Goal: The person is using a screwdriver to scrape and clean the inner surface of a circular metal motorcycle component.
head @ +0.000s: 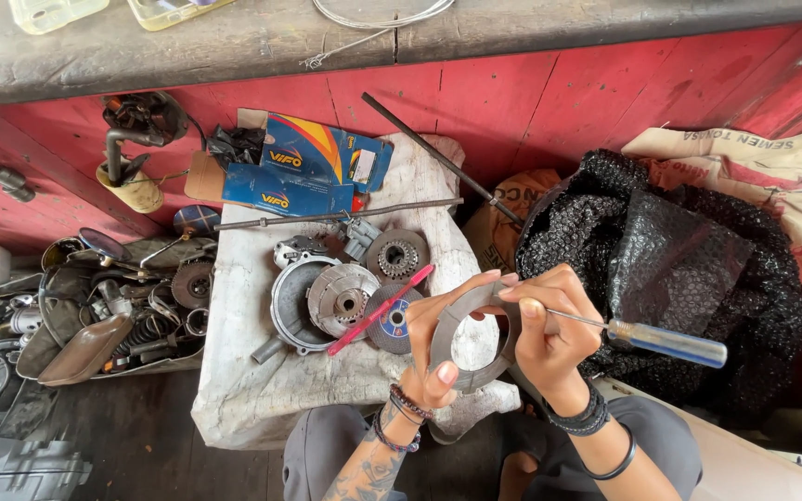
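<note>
My left hand [433, 348] holds a grey ring-shaped gasket plate [461, 320] up in front of me, thumb on its lower rim. My right hand [545, 325] grips a screwdriver with a clear blue handle [666, 343]; its thin shaft runs left toward the ring's inner edge under my fingers. Both wrists wear dark bead bracelets. Just beyond, on a white cloth-covered block [262, 390], lie a round metal housing [294, 301], toothed round clutch parts [396, 255] and a pink-handled tool [378, 311].
A blue cardboard box [303, 167] and two long metal rods [336, 215] lie at the back of the block. A tray of oily metal parts [118, 315] sits left. Black bubble wrap [679, 269] is piled right, against a red wooden wall [531, 102].
</note>
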